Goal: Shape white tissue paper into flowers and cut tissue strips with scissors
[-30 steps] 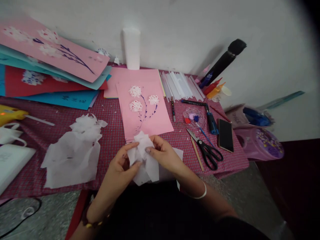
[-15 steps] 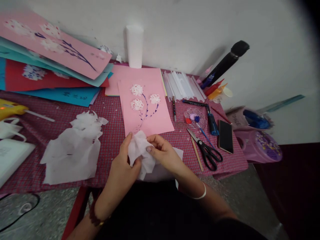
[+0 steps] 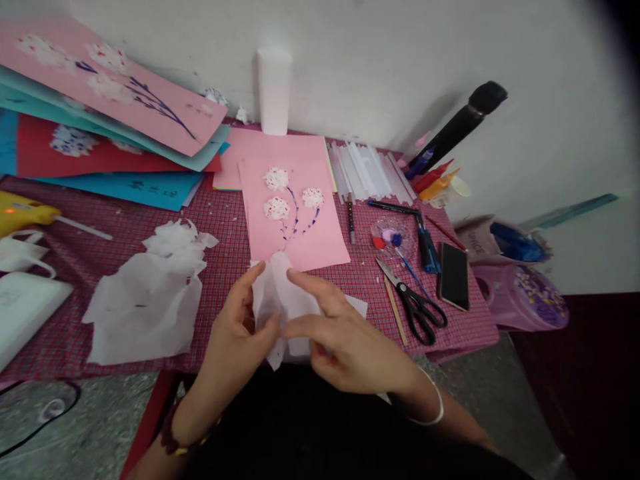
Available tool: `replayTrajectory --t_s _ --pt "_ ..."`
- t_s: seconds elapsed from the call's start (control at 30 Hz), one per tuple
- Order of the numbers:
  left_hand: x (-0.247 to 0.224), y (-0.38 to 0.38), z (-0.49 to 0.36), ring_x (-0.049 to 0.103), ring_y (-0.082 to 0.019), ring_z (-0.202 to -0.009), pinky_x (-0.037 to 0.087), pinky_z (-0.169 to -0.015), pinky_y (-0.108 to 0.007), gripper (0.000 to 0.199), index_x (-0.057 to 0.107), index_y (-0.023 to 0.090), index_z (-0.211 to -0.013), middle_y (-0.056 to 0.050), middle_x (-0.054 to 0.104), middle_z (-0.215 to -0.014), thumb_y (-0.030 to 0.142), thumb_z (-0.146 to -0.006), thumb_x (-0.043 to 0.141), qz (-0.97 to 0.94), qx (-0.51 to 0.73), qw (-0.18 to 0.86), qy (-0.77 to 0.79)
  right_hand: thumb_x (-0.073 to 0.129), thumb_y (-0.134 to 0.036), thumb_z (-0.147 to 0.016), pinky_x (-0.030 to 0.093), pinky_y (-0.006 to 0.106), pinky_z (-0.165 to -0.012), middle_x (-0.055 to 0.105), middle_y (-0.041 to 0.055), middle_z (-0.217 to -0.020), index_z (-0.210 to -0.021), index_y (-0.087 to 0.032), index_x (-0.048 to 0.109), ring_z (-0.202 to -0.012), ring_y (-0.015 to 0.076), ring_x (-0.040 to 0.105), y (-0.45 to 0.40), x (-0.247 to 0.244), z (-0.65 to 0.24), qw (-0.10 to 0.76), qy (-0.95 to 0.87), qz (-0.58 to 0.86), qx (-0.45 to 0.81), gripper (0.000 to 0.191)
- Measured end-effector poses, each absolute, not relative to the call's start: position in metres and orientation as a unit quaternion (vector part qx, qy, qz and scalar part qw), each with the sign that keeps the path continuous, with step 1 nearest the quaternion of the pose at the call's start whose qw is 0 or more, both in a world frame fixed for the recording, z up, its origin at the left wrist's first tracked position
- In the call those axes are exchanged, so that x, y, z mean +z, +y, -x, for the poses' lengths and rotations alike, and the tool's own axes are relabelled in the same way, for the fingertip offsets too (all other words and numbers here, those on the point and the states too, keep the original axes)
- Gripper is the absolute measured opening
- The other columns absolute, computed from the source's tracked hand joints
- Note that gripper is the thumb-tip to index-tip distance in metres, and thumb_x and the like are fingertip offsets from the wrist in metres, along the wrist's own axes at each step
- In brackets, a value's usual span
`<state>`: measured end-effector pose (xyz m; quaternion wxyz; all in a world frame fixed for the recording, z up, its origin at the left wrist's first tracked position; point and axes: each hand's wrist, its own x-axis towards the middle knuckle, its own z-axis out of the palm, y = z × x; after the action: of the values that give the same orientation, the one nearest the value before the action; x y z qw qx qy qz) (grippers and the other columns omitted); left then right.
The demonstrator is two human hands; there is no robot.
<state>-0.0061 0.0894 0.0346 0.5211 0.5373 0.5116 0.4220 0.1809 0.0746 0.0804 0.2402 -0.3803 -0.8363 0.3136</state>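
Observation:
In front of me is a crumpled sheet of white tissue paper (image 3: 281,287), folded lengthwise and held up over the near edge of the table. My left hand (image 3: 237,333) pinches its left side, the thumb low and the index finger near the top. At its right side is my right hand (image 3: 345,333), the index fingertip near the top and the thumb lower, with tissue between them. Just beyond the tissue lies a pink sheet (image 3: 327,247) with three speckled white flowers and dark painted stems. Part of another white sheet (image 3: 356,305) shows beside my right hand.
More tissue (image 3: 145,313) lies left, near a yellow glue gun (image 3: 25,213) and white box (image 3: 30,313). Finished flower sheets (image 3: 165,113) stack behind. To the right are scissors (image 3: 417,307), a phone (image 3: 454,275), a paint palette (image 3: 390,237) and glue sticks (image 3: 367,170).
The tissue has gone from a loose bunch to a flatter, folded upright shape. My right hand has opened from its pinch, its index finger and thumb now spread along the paper.

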Motion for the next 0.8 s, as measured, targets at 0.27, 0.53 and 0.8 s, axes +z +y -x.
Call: replayTrajectory --t_s 0.27,0.53,0.8 --pt "0.040 0.098 0.012 0.059 -0.012 -0.080 0.050 -0.068 -0.022 0.064 0.042 0.021 -0.134 0.001 0.058 -0.090 0.020 -0.074 0.063 -0.499 0.378 0.591 0.510 0.059 -0.013 -0.086 0.021 0.048 -0.115 0.028 0.0093 -0.153 -0.094 -0.020 0.064 -0.142 0.0254 0.025 0.086 0.056 -0.176 0.192 -0.863 0.403 0.238 0.013" --pt "0.059 0.090 0.021 0.058 -0.016 -0.083 0.051 -0.070 -0.030 0.035 0.060 0.023 -0.116 -0.005 0.055 -0.105 0.021 -0.081 0.060 -0.666 0.415 0.263 0.562 0.061 -0.008 -0.082 0.028 0.041 -0.111 0.039 0.0100 -0.147 -0.087 -0.019 0.065 -0.139 0.0212 0.030 0.095 0.059 -0.182 0.225 -0.847 0.393 0.279 0.013" --pt "0.060 0.083 0.021 0.061 -0.018 -0.079 0.047 -0.068 -0.030 0.027 0.052 0.025 -0.109 -0.001 0.065 -0.097 0.025 -0.082 0.058 -0.743 0.174 0.410 0.499 0.059 -0.007 -0.082 0.030 0.043 -0.110 0.042 0.0086 -0.144 -0.087 -0.020 0.063 -0.137 0.0211 0.033 0.102 0.065 -0.180 0.209 -0.852 0.386 0.286 0.014"
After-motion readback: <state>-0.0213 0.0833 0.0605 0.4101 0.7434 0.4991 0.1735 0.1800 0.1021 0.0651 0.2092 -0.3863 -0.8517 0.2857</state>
